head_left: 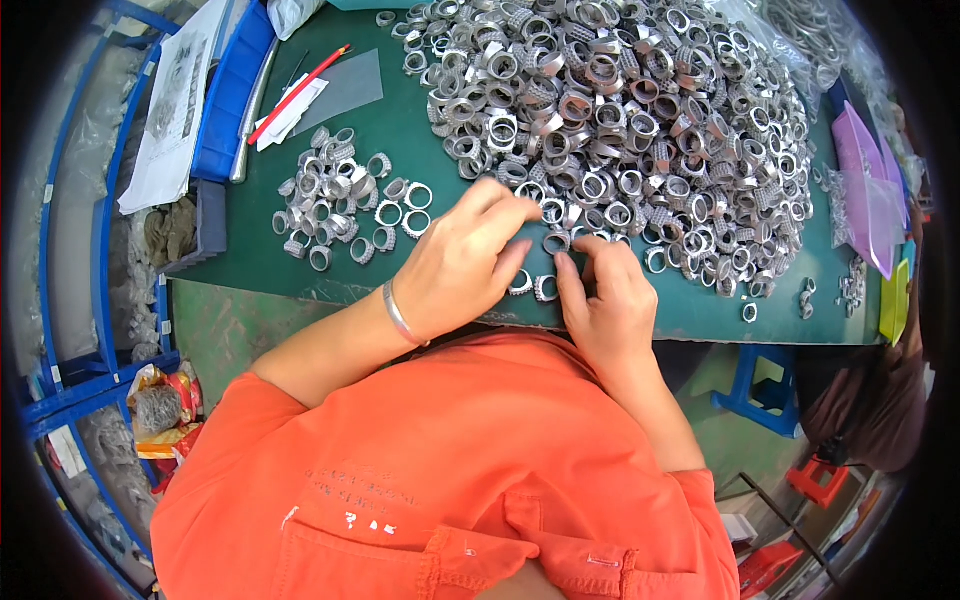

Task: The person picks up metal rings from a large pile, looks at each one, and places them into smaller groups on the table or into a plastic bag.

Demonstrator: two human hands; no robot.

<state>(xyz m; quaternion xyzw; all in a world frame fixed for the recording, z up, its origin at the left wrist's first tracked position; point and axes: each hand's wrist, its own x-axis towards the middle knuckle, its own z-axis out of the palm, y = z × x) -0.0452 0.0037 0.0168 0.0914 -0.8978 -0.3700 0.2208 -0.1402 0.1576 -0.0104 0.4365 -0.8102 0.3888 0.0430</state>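
Observation:
A large heap of silver-grey metal rings (pixel 640 150) covers the far middle of the green table. My left hand (pixel 468 255) hovers by the heap's near edge, thumb and forefinger apart, nothing visible between them; its fingertips are slightly blurred. Close to the table's front edge, my right hand (pixel 612 298) has its fingers curled, with the thumb and forefinger tips at a single ring (pixel 556 242). Two more rings lie between the hands, one ring (pixel 521 283) beside the left thumb and another ring (pixel 546 289) beside the right thumb. Left of my left hand sits a smaller ring pile (pixel 335 195).
A red pencil (pixel 300 95) lies on paper slips at the far left, near a blue bin (pixel 230 100). Blue shelving (pixel 105 250) stands at the left. Purple trays (pixel 862 190) and a yellow-green tray (pixel 895 302) line the right side. A blue stool (pixel 757 388) is below the table.

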